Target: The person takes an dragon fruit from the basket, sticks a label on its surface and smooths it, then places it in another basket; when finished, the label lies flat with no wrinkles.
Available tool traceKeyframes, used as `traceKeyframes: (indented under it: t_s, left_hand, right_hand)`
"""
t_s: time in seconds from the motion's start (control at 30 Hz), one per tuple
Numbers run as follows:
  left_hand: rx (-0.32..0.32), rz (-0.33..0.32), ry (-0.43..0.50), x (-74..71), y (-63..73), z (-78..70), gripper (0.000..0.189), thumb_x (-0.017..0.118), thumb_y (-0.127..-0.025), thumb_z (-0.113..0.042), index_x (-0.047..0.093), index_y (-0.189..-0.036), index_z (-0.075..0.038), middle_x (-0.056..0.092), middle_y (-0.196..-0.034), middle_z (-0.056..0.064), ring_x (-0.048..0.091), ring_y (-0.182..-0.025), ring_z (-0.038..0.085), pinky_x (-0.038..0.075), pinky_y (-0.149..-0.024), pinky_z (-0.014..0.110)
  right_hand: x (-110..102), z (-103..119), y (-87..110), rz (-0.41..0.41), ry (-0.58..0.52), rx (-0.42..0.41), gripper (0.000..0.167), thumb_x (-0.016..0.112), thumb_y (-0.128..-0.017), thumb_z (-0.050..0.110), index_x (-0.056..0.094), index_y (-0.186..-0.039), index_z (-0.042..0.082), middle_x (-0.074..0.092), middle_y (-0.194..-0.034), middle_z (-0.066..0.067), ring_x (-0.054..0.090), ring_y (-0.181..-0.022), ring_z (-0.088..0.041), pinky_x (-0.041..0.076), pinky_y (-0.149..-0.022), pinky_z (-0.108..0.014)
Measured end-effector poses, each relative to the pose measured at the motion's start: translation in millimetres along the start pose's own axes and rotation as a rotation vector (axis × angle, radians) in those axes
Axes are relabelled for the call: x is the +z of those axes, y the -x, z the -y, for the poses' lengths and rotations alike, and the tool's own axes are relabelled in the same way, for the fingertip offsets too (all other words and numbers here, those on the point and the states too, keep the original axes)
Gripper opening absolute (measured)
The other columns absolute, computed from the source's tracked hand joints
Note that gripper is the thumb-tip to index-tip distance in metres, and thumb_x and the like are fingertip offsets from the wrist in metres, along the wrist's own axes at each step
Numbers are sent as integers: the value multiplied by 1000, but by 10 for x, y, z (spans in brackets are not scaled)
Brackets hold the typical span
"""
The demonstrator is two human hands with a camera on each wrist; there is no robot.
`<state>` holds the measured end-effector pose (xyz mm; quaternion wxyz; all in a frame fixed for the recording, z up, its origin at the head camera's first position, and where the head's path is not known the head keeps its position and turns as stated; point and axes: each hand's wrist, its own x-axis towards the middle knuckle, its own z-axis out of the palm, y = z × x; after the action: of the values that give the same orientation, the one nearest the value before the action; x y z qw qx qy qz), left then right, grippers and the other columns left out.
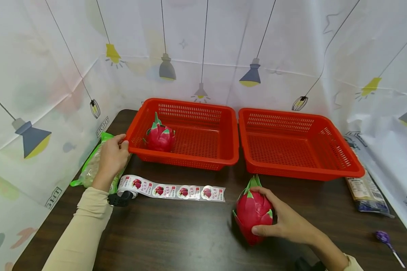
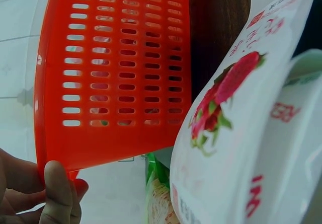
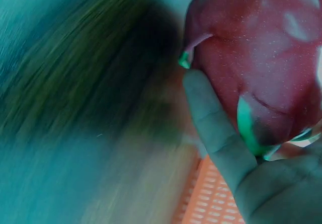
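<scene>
My left hand pinches the rim at the near left corner of the left red basket. In the left wrist view, the thumb and fingers sit on that rim. One dragon fruit lies inside this basket, at its left end. With its thumb on the near side and fingers over the top, my right hand holds another dragon fruit in front of the baskets. The right wrist view shows the thumb along the red skin of this dragon fruit; the background there is blurred.
To the right stands a second red basket. A sticker roll printed with dragon fruit lies partly unrolled beside my left wrist. A green-edged bag is at the left, a flat packet and a purple lollipop at the right.
</scene>
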<state>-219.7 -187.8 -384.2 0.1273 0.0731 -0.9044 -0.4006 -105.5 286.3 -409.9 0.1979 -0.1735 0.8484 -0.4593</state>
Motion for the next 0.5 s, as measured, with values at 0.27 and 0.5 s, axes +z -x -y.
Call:
traceKeyframes:
  t_s: [0.27, 0.5]
  left_hand:
    - [19, -26, -11, 22, -21, -4, 42, 42, -104, -10, 55, -139, 10, 67, -119, 33, 66, -97, 42, 54, -88, 51]
    - [69, -49, -81, 21, -13, -5, 41, 42, -104, -8, 55, -138, 12, 61, -131, 36, 61, -116, 52, 47, -103, 63]
  right_hand:
    - [-20, -120, -29, -44, 8, -16, 90, 80, -85, 25, 26, -157, 21, 45, -144, -19, 55, -119, -40, 61, -77, -32]
    - [-75, -177, -35, -20, -23, 18, 91, 76, -87, 25, 21, -160, 23, 37, -150, -21, 48, -125, -44, 60, -80, -34]
